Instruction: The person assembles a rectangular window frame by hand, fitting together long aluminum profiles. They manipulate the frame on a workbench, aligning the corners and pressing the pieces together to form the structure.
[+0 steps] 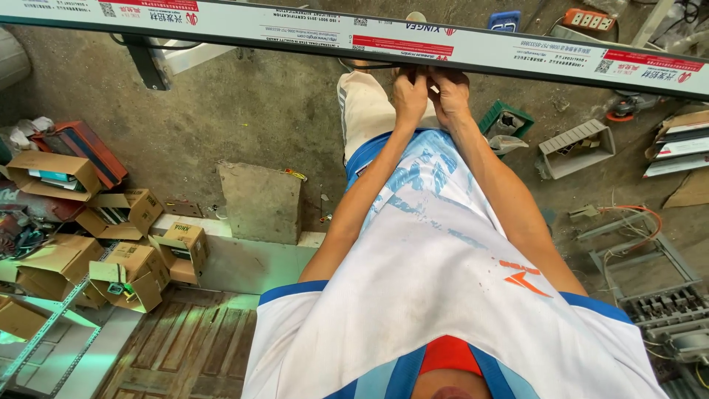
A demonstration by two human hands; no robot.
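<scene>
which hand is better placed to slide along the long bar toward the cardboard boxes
Probably left. The left hand sits on the boxes' side of the right hand; both hands grip the bar side by side, so it needn't cross.

We see a long white bar crossing the whole top of the view, blocking any reach beyond it; both hands, left hand and right hand, press side by side at its lower edge. Left of our arms, bare concrete floor lies open down to a concrete slab. Open cardboard boxes crowd the left side; a grey crate and metal frames crowd the right
</scene>
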